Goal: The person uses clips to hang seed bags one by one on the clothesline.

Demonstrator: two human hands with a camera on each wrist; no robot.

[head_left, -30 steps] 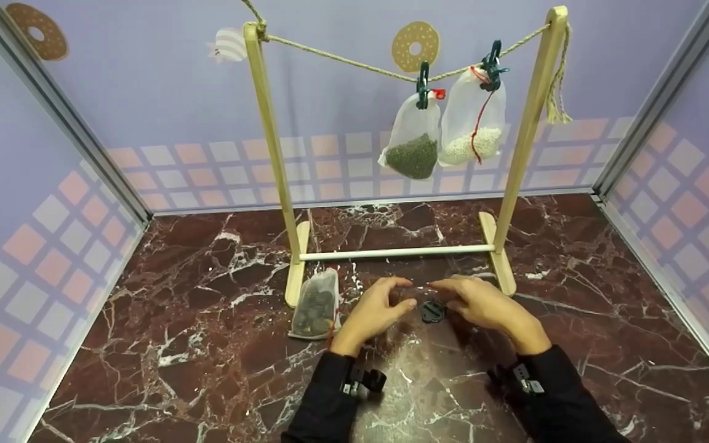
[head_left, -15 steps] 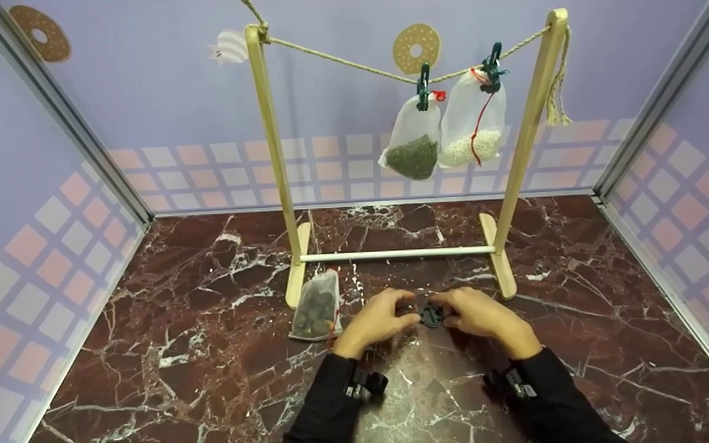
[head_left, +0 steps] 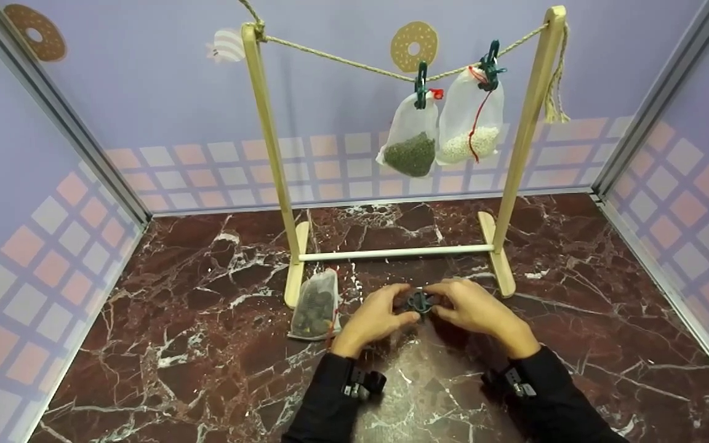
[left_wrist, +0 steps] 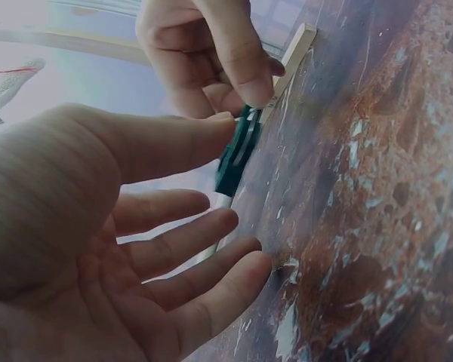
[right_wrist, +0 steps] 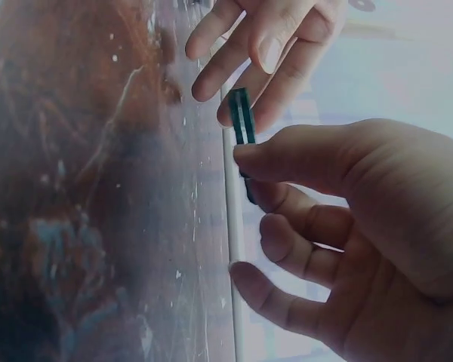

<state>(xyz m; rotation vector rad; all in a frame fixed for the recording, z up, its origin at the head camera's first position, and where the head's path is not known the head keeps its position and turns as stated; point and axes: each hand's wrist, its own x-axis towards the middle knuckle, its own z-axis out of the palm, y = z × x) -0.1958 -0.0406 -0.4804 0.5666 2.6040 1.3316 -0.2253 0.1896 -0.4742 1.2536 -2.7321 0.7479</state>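
A dark green plastic clip (head_left: 420,303) is held just above the marble-patterned table between my two hands. My right hand (head_left: 480,312) pinches one end of it between thumb and index finger, as the right wrist view shows on the clip (right_wrist: 242,117). My left hand (head_left: 376,320) is close by on the other side, its fingers (left_wrist: 181,241) spread and loosely bent, its thumb overlapping the clip in the left wrist view. Left of that hand lies a mesh bag (head_left: 314,307) filled with dark lumps and fitted with a red drawstring.
Behind the hands stands a wooden frame (head_left: 524,135) with a sagging rope (head_left: 336,58). Green clips hang two mesh bags from it, one with green filling (head_left: 412,154), one with white grains (head_left: 470,144). A white crossbar (head_left: 391,253) joins the frame's feet. Patterned walls enclose the table.
The clip lay flat on the table between the spread hands. Both hands closed in on it, and the right hand now pinches it, lifted and shifted slightly left.
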